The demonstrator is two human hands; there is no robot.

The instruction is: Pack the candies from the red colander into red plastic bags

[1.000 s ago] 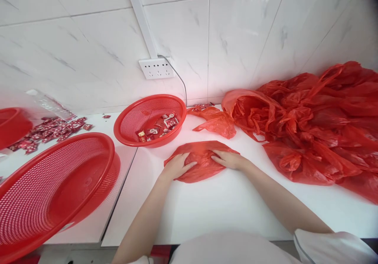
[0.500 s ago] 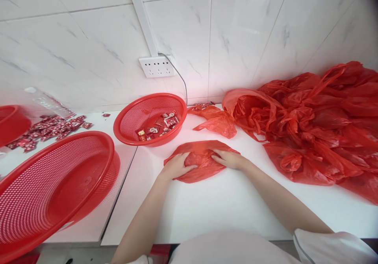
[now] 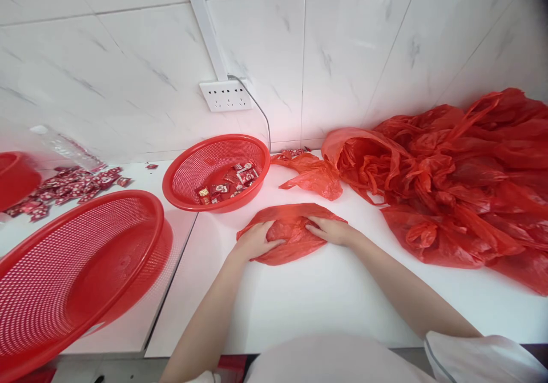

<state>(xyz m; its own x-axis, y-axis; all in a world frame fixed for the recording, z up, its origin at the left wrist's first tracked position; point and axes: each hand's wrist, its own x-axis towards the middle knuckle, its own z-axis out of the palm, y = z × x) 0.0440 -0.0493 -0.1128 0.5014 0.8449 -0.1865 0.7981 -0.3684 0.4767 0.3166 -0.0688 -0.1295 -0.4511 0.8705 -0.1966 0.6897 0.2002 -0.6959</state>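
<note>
A crumpled red plastic bag (image 3: 295, 254) lies on the white tabletop in front of me. My left hand (image 3: 257, 240) rests on the bag's left side, its thumb spread away from the fingers. On the right side, my right hand (image 3: 329, 230) touches the same bag with fingers stretched toward the middle. Both hands are open and face each other, with bunched red film between them. Whether anything is inside the bag cannot be made out. Just behind it stands a red mesh basket (image 3: 171, 192) holding several small red-wrapped packets (image 3: 222, 189).
A large red basket (image 3: 156, 212) stands at the left. Behind it lie a heap of red packets (image 3: 72, 186) and a clear plastic bottle (image 3: 68, 149). Red plastic bags (image 3: 462, 183) pile up at the right. A socket panel (image 3: 226, 96) with a cable is on the tiled wall.
Both hands and the bag stay in nearly the same place. The view has shifted very slightly.
</note>
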